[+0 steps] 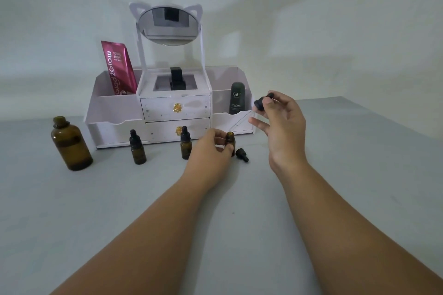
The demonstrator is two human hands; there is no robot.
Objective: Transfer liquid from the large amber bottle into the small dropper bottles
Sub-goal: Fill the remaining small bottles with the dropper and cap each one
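Grey surface (335,175): lower half of frame is bare apart from the two forearms; far edge shows at right-centre, w/ open room on the right side. White organiser (115,108) w/ mirror (169,25) blocks the centre back.

Count: 1 large amber bottle (70,145), uncapped, centre-left. 3 small dropper bottles: 2 capped, upright, at centre (137,148) and (185,143); 1 open bottle (230,139) just right of centre. 1 loose black cap (242,154) lying beside it, lower right. 1 pink pouch (119,67), 1 dark tube (237,98), 1 black item in organiser middle.

Left hand (211,148) fingers closed round the open bottle, holding it upright on the surface. Right hand (280,122) pinches a dropper (261,103) by its black bulb, other fingers spread; glass tip slants down-left toward the bottle mouth, just above it.
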